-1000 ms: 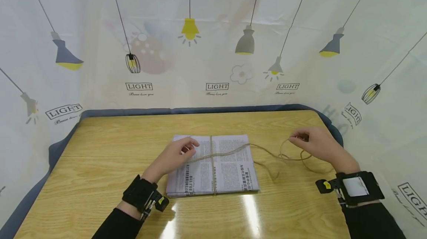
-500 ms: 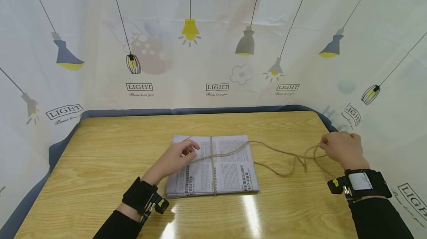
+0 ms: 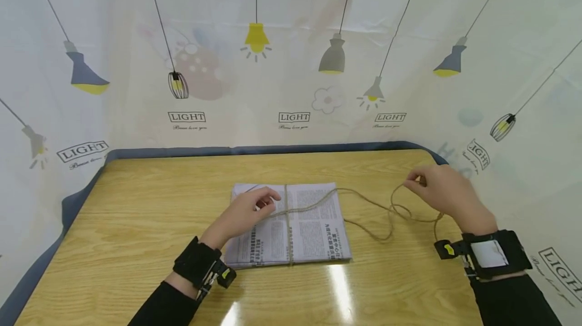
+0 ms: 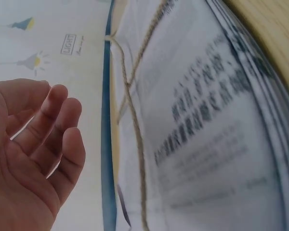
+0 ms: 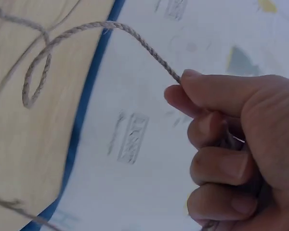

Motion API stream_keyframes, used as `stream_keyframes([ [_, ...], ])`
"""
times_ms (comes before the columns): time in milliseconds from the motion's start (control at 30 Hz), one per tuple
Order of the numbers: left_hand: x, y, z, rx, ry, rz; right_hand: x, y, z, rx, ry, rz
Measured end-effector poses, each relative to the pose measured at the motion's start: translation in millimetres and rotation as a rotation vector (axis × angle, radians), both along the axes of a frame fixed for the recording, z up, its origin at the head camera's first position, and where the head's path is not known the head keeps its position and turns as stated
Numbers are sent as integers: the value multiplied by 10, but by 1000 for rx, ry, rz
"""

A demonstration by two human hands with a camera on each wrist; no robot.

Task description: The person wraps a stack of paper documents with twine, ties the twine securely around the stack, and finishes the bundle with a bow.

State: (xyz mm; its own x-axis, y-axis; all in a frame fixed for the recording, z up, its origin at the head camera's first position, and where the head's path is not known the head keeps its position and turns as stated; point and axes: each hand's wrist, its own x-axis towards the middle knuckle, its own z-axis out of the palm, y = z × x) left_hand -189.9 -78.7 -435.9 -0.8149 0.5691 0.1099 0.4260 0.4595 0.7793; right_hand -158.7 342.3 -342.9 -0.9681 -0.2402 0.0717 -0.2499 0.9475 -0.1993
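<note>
A stack of folded newspapers (image 3: 313, 245) lies on the table with one strand of twine (image 5: 154, 54) running down it and another crossing it sideways. My left hand (image 3: 241, 213) hovers over the stack's left half, fingers loosely bent; the left wrist view shows nothing between them, and the crossed strands lie beside it. At the table's right side, my right hand (image 3: 447, 192) pinches the twine between thumb and forefinger, with the other fingers curled in. The twine makes a loose loop between that hand and the stack. A second length leaves the stack's right edge.
The wooden table (image 3: 159, 184) has a dark blue border behind it. A pale curtain (image 3: 218, 53) printed with hanging lamps surrounds the far side. Black wrist straps (image 3: 197, 263) with small cameras sit on both forearms.
My right hand went out to the right with the twine, then came back left and slightly up, loosening the loop. My left hand has shifted only slightly; the newspapers lie where they were.
</note>
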Motion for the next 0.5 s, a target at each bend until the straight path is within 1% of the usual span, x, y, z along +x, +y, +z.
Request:
stream_keyframes([
  [100, 0, 118, 75, 10, 6, -15, -12, -237, 109, 1, -16, 7],
  [200, 9, 298, 176, 24, 5, -35, -30, -461, 143, 6, -21, 43],
  [367, 50, 678, 338, 60, 16, -91, -62, -783, 95, 6, 27, 134],
  [500, 87, 932, 403, 87, 11, -146, -77, -982, 44, -45, 51, 180],
])
